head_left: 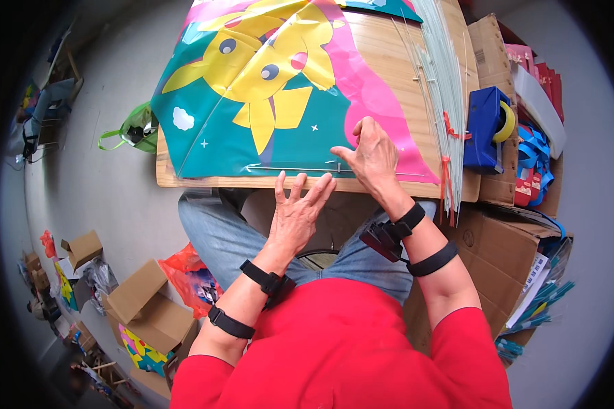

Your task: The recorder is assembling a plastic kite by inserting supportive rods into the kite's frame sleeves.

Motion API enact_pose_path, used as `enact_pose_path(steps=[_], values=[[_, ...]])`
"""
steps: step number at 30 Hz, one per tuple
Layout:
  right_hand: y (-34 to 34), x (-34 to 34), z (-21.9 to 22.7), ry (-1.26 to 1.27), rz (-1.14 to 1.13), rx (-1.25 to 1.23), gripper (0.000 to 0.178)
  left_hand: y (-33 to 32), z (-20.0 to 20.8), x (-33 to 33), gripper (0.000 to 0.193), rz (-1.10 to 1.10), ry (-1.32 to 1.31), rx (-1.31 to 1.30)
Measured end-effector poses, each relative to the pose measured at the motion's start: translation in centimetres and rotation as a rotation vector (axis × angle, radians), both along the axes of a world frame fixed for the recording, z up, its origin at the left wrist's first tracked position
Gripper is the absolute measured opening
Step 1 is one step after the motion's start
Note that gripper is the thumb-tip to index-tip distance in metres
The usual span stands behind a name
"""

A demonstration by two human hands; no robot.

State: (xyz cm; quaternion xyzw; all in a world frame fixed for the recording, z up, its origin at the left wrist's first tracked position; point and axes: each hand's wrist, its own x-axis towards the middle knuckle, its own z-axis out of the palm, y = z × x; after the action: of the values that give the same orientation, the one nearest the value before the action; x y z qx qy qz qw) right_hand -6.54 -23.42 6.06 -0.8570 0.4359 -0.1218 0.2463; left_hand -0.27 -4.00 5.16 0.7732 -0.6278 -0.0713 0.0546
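Observation:
A teal plastic kite sheet (232, 153) with pink borders and yellow cartoon figures lies spread on a wooden board (382, 44). Along its near edge runs a thin rod (293, 170). My left hand (297, 217) is open, fingers spread, with the fingertips at the board's near edge beside the rod. Over the sheet's near right part is my right hand (374, 157). Its thumb stands away from the bent index finger, and nothing shows in the gap. The other fingers of that hand are curled and partly hidden.
At the board's right side lies a bundle of thin pale rods (445, 88) tied with red strips. Next to it stands a blue tape dispenser (483, 133) by cardboard boxes (488, 255). A green bag (138, 129) sits left of the board. An open carton (147, 310) stands lower left.

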Motion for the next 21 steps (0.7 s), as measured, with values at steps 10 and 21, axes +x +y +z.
enact_pose_path(steps=[10,21], values=[[1.1,-0.2,-0.4,-0.148,0.018,-0.098,0.026,0.3,0.0,-0.2,0.077,-0.001,-0.068,0.017],[4.6,-7.9,-3.2,0.149,0.609,-0.326,0.081,6.3,-2.5,6.1,0.097,0.34,-0.156,0.011]])
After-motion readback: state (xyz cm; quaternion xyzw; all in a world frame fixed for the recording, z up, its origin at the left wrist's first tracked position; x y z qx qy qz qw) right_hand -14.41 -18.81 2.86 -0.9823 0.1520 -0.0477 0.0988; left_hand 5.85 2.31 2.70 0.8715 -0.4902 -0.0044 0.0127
